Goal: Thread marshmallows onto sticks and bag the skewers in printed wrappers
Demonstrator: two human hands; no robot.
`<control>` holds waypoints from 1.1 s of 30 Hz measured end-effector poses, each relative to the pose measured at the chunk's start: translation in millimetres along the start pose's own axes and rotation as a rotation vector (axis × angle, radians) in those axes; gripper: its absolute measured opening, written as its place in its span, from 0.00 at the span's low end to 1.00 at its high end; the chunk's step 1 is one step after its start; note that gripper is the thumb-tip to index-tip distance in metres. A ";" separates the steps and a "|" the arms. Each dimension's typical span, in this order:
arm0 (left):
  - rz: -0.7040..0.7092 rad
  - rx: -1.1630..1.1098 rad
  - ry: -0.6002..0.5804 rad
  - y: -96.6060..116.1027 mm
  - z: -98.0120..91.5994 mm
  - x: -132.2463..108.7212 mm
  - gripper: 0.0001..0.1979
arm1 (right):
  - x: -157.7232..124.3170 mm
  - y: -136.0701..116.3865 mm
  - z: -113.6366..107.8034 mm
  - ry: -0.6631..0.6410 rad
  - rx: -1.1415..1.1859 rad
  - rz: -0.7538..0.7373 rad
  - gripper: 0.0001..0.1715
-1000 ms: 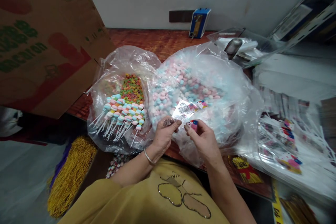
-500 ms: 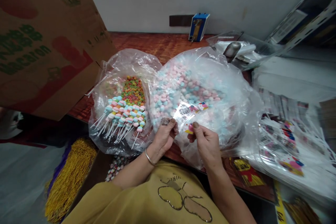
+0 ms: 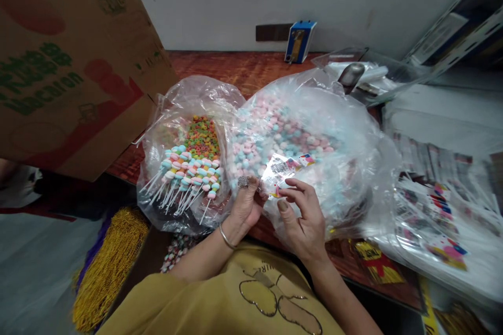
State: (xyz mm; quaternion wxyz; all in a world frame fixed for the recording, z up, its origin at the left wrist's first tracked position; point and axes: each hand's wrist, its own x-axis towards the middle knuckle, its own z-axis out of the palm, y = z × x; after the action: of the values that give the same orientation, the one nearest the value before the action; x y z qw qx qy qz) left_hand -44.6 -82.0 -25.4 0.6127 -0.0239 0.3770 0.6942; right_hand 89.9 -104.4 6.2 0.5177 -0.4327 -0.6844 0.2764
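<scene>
My left hand (image 3: pixel 245 204), with a ring and a bracelet, pinches the near end of a small clear printed wrapper bag (image 3: pixel 283 167). My right hand (image 3: pixel 301 214) holds the same wrapper with its fingertips, thumb lifted off. Both hands hover over the front of a big clear plastic bag of pink and blue marshmallows (image 3: pixel 291 131). To the left lies a second clear bag (image 3: pixel 188 162) with marshmallow skewers on white sticks and colourful cereal rings.
A cardboard box (image 3: pixel 70 63) leans at the left. Stacks of printed clear wrappers (image 3: pixel 436 209) lie at the right. A blue device (image 3: pixel 298 42) stands by the wall on the wooden table (image 3: pixel 228 65). Gold twist ties (image 3: pixel 106 261) lie at lower left.
My right thumb has lifted off the wrapper and its fingers have spread along it. My left hand keeps its pinch. The view has shifted slightly.
</scene>
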 end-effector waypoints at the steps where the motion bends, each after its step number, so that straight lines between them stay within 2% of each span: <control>1: 0.025 0.015 -0.021 -0.1 -0.1 -0.1 0.26 | 0.3 0.6 2.0 0.017 0.001 0.024 0.09; 3: 0.073 0.034 -0.060 0.3 -0.5 -0.1 0.27 | 1.4 2.0 4.8 0.048 0.013 0.084 0.09; 9: 0.270 0.106 -0.056 6.7 -2.1 0.4 0.28 | 2.4 5.4 5.6 0.027 0.166 0.300 0.15; 16: 0.458 0.303 -0.192 9.6 -7.7 -0.6 0.25 | 0.5 8.4 14.4 -0.013 0.411 0.464 0.14; 20: 0.355 0.385 -0.251 9.2 -10.5 -2.7 0.22 | 0.1 10.2 17.0 0.050 0.376 0.420 0.11; 25: 0.185 0.380 -0.196 9.9 -7.9 -4.6 0.22 | -0.5 9.2 13.2 0.105 0.268 0.285 0.06; 31: 0.247 0.374 -0.181 10.3 -6.2 -3.2 0.23 | -2.4 10.9 13.9 0.037 0.234 0.330 0.12; 33: 0.240 0.387 -0.177 9.3 -8.2 -1.8 0.24 | -2.7 11.0 16.2 0.053 0.232 0.348 0.14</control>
State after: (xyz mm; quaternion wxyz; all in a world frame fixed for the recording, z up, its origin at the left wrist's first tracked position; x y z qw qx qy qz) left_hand -55.7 -87.7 -25.8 0.5496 0.1997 0.4480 0.6762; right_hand 78.1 -100.4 -9.2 0.5265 -0.4889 -0.5489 0.4272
